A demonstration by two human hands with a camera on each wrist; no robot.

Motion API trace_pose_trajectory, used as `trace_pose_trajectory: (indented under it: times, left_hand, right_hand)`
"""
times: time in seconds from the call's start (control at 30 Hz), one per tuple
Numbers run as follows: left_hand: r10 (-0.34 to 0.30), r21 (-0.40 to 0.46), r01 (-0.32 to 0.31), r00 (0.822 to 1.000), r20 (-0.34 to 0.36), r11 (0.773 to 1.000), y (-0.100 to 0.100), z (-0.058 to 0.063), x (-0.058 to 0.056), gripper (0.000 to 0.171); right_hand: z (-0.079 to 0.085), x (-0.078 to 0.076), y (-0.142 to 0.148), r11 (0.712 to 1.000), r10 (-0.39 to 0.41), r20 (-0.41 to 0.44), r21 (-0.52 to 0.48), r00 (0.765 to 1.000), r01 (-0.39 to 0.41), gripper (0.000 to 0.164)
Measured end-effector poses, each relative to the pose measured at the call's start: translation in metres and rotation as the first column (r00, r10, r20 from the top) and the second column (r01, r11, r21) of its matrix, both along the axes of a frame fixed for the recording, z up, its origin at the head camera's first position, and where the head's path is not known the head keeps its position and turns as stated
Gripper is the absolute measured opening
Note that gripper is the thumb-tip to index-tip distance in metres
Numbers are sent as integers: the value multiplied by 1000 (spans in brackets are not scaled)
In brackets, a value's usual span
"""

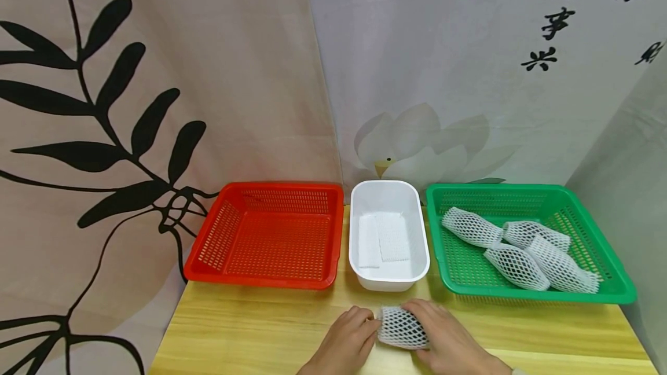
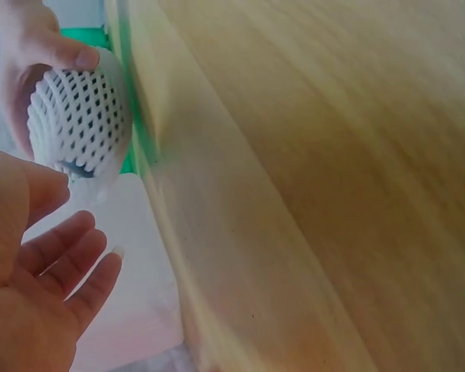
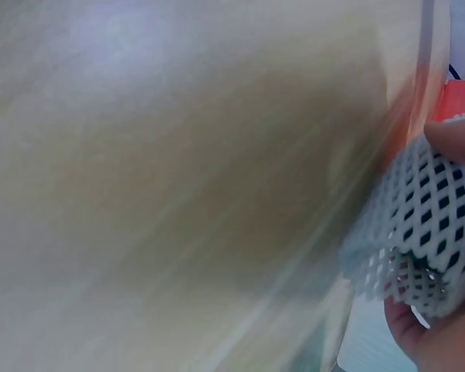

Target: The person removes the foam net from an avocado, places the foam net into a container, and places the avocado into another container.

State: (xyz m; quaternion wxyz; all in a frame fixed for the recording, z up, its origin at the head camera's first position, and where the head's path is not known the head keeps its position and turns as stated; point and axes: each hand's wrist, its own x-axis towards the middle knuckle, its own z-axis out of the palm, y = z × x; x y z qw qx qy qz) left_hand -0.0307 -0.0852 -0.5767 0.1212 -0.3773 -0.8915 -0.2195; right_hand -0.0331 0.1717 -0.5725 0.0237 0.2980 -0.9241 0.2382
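A white foam fruit net (image 1: 403,327) with something dark inside lies low over the front of the table, between both hands. My right hand (image 1: 447,334) grips its right part, thumb and fingers on opposite sides. My left hand (image 1: 348,337) pinches at its left end; the other fingers hang loosely apart in the left wrist view. The net's (image 2: 81,116) near end shows a small dark opening there. In the right wrist view the open mesh end of the net (image 3: 426,225) faces the camera. What the net wraps is mostly hidden.
Behind the hands stands a white tub (image 1: 389,279) with flat white foam nets (image 1: 392,239) inside. To its left is a red basket (image 1: 286,247). On the right, a green basket (image 1: 458,271) holds several net-wrapped pieces (image 1: 518,265). The wooden table (image 1: 250,328) meets a curtain behind.
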Motion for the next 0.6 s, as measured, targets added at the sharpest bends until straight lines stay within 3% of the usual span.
trace_pose_trajectory:
  times: [0.27, 0.6]
  left_hand:
    - [-11, -10, 11, 1000, 10, 1000, 3, -1, -2, 13]
    - [-2, 9, 2, 1000, 15, 1000, 5, 0, -4, 14]
  right_hand:
    - [-3, -1, 4, 1000, 19, 13, 7, 1000, -19, 83]
    - [0, 0, 18, 1000, -27, 136, -8, 990, 29, 90]
